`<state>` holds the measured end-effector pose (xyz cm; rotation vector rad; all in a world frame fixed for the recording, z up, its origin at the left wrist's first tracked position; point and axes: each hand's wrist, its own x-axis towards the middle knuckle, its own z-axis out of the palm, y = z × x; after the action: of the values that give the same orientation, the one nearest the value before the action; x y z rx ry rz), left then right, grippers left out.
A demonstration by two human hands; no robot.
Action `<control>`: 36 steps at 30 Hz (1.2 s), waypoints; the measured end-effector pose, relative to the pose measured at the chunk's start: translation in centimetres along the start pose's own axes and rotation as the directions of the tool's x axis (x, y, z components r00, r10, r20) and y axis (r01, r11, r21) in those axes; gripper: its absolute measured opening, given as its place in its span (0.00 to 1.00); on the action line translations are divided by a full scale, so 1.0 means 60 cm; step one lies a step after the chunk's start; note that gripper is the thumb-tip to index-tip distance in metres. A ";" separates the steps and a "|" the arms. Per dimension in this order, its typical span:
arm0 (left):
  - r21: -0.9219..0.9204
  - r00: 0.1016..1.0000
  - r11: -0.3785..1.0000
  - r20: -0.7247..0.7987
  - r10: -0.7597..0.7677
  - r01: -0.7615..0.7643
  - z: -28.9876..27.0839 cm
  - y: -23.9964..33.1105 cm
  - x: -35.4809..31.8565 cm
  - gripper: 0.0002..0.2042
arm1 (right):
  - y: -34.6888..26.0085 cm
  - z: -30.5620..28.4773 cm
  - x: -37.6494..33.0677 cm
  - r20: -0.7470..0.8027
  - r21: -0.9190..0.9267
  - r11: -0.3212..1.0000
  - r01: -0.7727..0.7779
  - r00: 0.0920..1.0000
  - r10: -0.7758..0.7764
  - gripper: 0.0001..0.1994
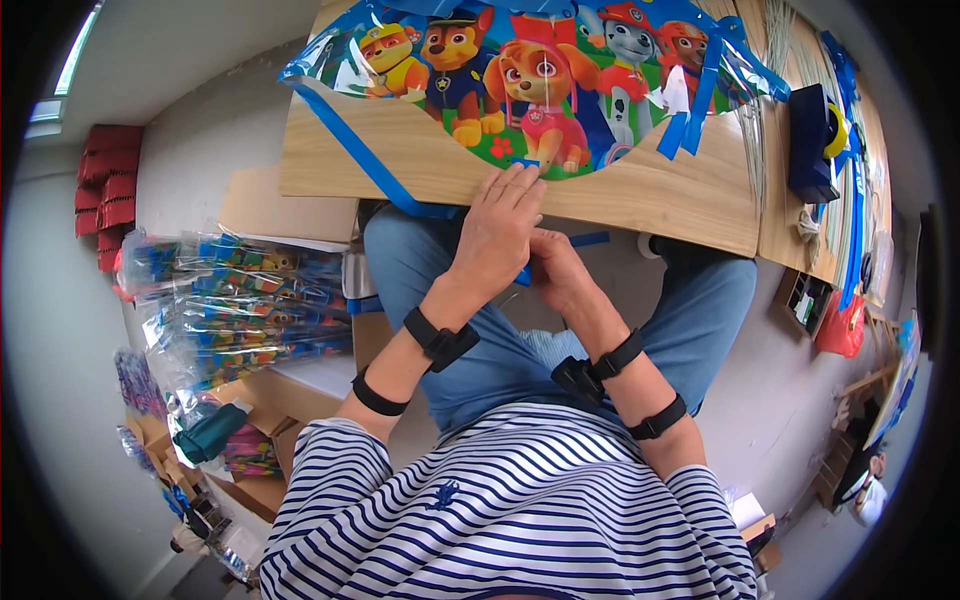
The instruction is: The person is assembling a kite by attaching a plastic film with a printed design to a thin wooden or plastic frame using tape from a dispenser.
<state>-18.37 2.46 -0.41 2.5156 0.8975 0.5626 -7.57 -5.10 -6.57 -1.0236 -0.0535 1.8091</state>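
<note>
- A heap of clear-wrapped colourful packets (pixel 235 300) lies at the far left, over cardboard boxes (pixel 265 395) beside the person's knee.
- A blue ribbon strip (pixel 355 150) runs slantwise across the wooden table (pixel 640 195), from the kite's left corner down toward the table's near edge.
- The cartoon-printed kite (pixel 540 75) lies flat on the table, its long axis running left to right; its curved lower edge bulges toward the person, and its lowest point sits just at the left hand's fingertips.
- The left hand (pixel 495 235) stretches forward, palm down, fingers straight and close together; the fingertips rest on the table edge and touch the kite's lower rim. It grips nothing that shows.
- The right hand (pixel 555 270) is curled just below the table edge, touching the left hand's side. A bit of blue tape (pixel 590 239) shows beside it; whether the fingers pinch it I cannot tell.
- More blue ribbons (pixel 690 110) hang from the kite's right side.
- A bundle of thin pale sticks (pixel 765 110) lies lengthwise away from the person.
- A dark blue tape dispenser (pixel 815 145) stands at the far right of the table.
</note>
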 end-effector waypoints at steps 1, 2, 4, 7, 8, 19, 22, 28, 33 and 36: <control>0.003 1.000 1.000 -0.005 0.001 -0.001 0.000 0.001 0.000 0.19 | 0.000 0.000 -0.001 -0.005 0.004 1.000 0.019 1.000 -0.019 0.09; 0.003 1.000 1.000 -0.004 0.000 0.000 0.001 0.002 0.001 0.19 | -0.001 -0.001 -0.001 -0.005 0.004 1.000 0.018 1.000 -0.018 0.09; 0.014 1.000 1.000 -0.004 -0.002 0.002 0.000 0.004 0.003 0.19 | -0.008 -0.002 -0.003 -0.008 -0.014 1.000 0.007 1.000 -0.007 0.08; 0.013 1.000 1.000 -0.012 -0.001 0.001 0.000 0.007 0.006 0.19 | -0.014 -0.001 -0.007 0.005 -0.020 0.999 0.028 1.000 -0.028 0.08; 0.012 1.000 1.000 -0.011 0.000 0.000 0.001 0.006 0.007 0.19 | -0.012 -0.004 -0.007 0.004 -0.020 0.999 0.028 1.000 -0.028 0.08; 0.138 1.000 0.990 0.020 0.001 -0.004 -0.003 0.007 0.009 0.18 | -0.173 0.025 -0.059 0.416 -0.899 -0.428 0.096 0.495 -0.763 0.16; 0.125 1.000 0.992 0.030 0.005 -0.009 0.002 0.008 0.009 0.18 | -0.185 -0.037 -0.024 0.412 -0.797 -0.598 -0.079 0.654 -0.635 0.34; 0.109 0.999 0.994 0.031 -0.022 0.019 -0.002 0.009 0.003 0.19 | -0.178 -0.055 -0.026 0.471 -0.781 -0.624 -0.035 0.622 -0.625 0.38; 0.094 0.999 0.995 0.038 -0.029 0.026 0.000 0.014 0.006 0.19 | -0.175 -0.056 -0.027 0.470 -0.785 -0.619 -0.040 0.612 -0.636 0.39; 0.095 0.999 0.995 0.040 -0.034 0.030 -0.002 0.016 0.007 0.20 | -0.175 -0.056 -0.027 0.470 -0.786 -0.617 -0.037 0.612 -0.636 0.39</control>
<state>-17.66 2.07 0.28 2.5818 0.9685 0.4661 2.62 -2.56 -2.85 -2.0755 -1.9477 -0.0399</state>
